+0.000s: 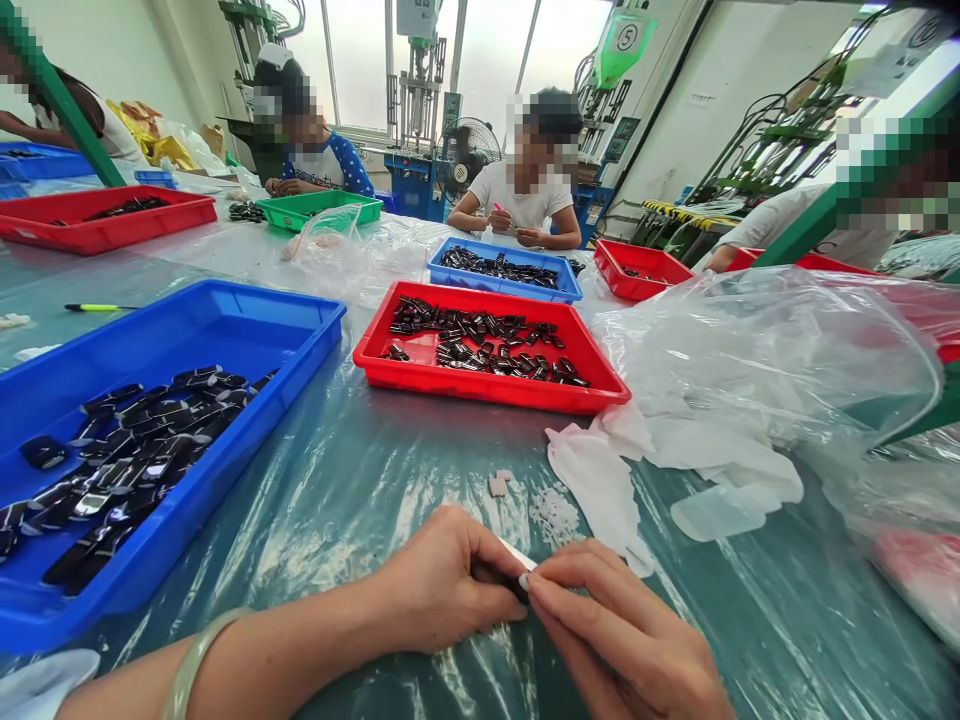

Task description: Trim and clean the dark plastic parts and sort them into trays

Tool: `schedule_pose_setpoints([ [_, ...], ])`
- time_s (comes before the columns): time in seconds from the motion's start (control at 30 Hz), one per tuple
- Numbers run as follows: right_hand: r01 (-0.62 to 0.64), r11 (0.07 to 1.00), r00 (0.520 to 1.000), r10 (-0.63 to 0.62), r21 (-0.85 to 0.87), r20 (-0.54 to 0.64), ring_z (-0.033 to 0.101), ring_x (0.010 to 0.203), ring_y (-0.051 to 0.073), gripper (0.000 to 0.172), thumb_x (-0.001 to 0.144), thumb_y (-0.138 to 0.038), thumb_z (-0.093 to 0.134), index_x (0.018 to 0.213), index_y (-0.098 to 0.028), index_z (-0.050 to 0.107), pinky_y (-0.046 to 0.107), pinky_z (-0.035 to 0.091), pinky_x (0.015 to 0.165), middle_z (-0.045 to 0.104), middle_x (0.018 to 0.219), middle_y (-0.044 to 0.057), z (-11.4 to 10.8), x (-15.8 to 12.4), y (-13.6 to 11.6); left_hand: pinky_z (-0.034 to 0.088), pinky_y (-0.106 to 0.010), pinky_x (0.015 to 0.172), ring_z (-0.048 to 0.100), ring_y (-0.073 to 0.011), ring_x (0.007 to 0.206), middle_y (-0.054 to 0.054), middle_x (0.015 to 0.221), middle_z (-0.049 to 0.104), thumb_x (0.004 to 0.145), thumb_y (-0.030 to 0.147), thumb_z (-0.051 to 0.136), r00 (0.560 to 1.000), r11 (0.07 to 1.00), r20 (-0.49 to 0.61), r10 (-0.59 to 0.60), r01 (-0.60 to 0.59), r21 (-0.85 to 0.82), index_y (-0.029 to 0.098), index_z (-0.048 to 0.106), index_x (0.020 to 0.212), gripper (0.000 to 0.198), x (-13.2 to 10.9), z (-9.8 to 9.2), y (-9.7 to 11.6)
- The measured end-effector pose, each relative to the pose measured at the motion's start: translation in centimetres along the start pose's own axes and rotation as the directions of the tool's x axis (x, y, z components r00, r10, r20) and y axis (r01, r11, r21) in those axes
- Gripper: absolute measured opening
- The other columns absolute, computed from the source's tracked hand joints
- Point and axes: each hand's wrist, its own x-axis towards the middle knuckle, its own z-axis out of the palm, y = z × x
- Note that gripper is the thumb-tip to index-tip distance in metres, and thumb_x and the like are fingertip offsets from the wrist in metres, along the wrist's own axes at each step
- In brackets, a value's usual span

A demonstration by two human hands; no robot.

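Fingertips almost meeting, my two hands work low in the middle of the head view. My left hand [442, 580] is closed on a small black piece [514, 588], mostly covered by the fingers. A white edge [517, 553] shows just behind it; I cannot make out what it belongs to. My right hand [622, 620] pinches a tiny white bit [523, 580] against the black piece. Beyond the hands lie a pile of small clear-white bits [555, 514], pinkish squares [498, 484] and a crumpled white cloth or glove [600, 480].
A blue tray [300, 340] of glossy black parts stands at left. A red tray [480, 392] with smaller black parts lies ahead, another blue tray [502, 283] behind it. Clear plastic bags [765, 350] spread at right. Several people sit around the plastic-covered table [360, 640].
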Motion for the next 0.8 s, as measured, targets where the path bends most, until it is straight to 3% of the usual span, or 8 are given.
schedule_pose_setpoints([
  [0.23,0.036,0.997,0.999,-0.034,-0.061,0.036,0.055,0.073,0.016,0.023,0.076,0.001,0.049,0.091,-0.014,0.06,0.028,0.052,0.06,0.059,0.077,0.009,-0.1,-0.2,0.3,0.022,-0.018,0.043,0.027,-0.0053,0.048,0.006,0.049,0.036,0.065,0.016,0.056,1.0,1.0,-0.009,0.005,-0.005,0.024,0.01,0.072,0.078,0.021,0.0,0.1,-0.1],
  [0.47,-0.024,0.999,0.996,0.028,-0.047,0.084,0.057,0.073,0.015,0.025,0.08,-0.003,0.048,0.095,-0.019,0.059,0.026,0.052,0.062,0.059,0.08,0.007,-0.2,-0.6,0.3,0.024,-0.018,0.045,0.029,-0.0057,0.049,0.006,0.049,0.035,0.066,0.018,0.058,1.0,0.998,-0.026,0.013,-0.012,0.055,0.011,0.072,0.077,0.02,-0.1,0.1,-0.2],
  [0.8,-0.035,0.998,0.998,0.038,-0.046,0.055,0.056,0.073,0.015,0.018,0.08,-0.004,0.049,0.085,-0.018,0.058,0.026,0.052,0.062,0.058,0.078,0.007,0.4,-1.1,0.2,0.022,-0.017,0.044,0.026,-0.005,0.049,0.006,0.05,0.033,0.067,0.02,0.059,0.999,0.997,-0.03,0.026,-0.024,0.068,0.009,0.072,0.076,0.019,-0.1,0.3,-0.3],
])
